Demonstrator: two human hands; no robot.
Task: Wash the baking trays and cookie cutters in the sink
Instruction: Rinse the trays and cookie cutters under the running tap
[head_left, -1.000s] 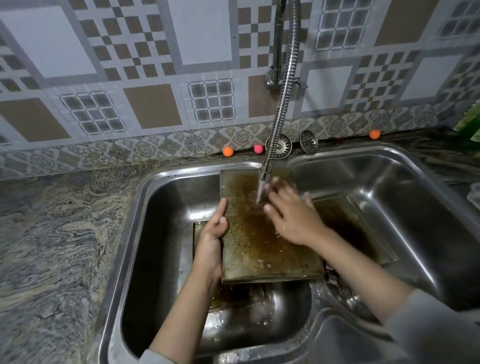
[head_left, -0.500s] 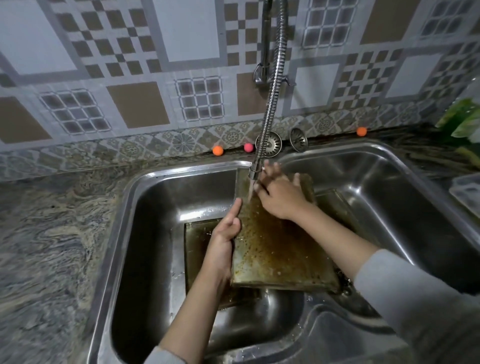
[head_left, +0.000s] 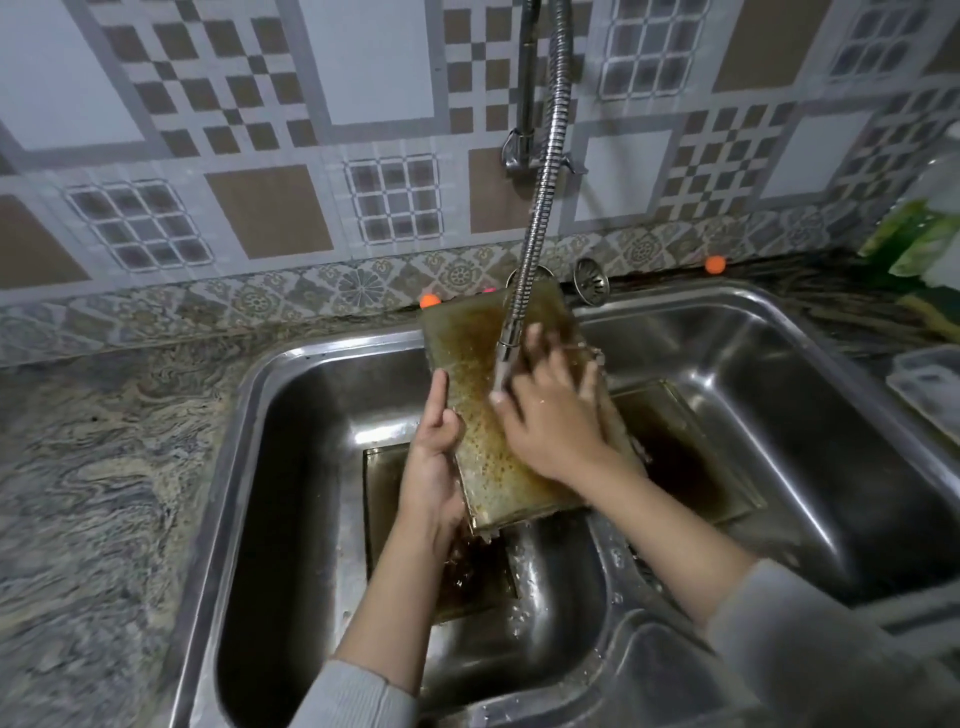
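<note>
Overhead, faucet hose (head_left: 540, 208) across greasy tray (head_left: 483, 415), between both hands

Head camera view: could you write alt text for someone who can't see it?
A person's left hand grips the edge of a greasy baking tray tilted up over a steel sink, while the right hand rubs its face under the hose tap. Another dirty tray lies in the basin below.

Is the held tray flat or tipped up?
Tipped up. The tray leans with its far edge above the sink rim; left hand grips its side, right hand rubs its face.
</note>
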